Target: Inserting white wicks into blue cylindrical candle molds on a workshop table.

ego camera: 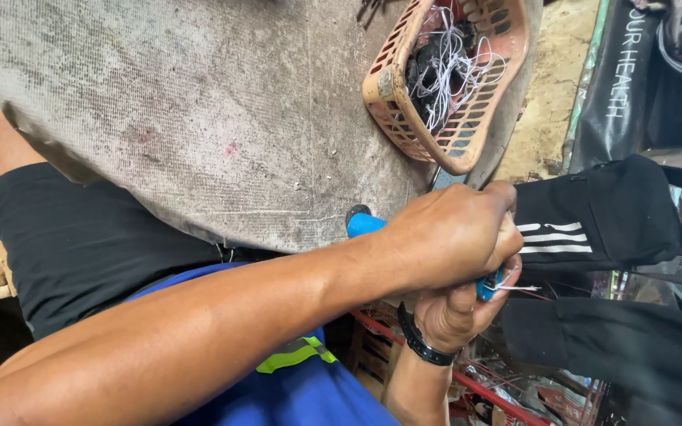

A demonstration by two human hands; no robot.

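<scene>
Head view: left hand (447, 237) fisted tight around a blue-handled tool (366, 224), handle end poking out toward the grey work surface (199, 118). Right hand (455, 312) below it, fingers curled onto the black garment with white stripes (593, 217); a white thread (524, 289) sticks out beside it. Orange basket (392, 87) of thread scraps sits well apart, on the surface.
</scene>
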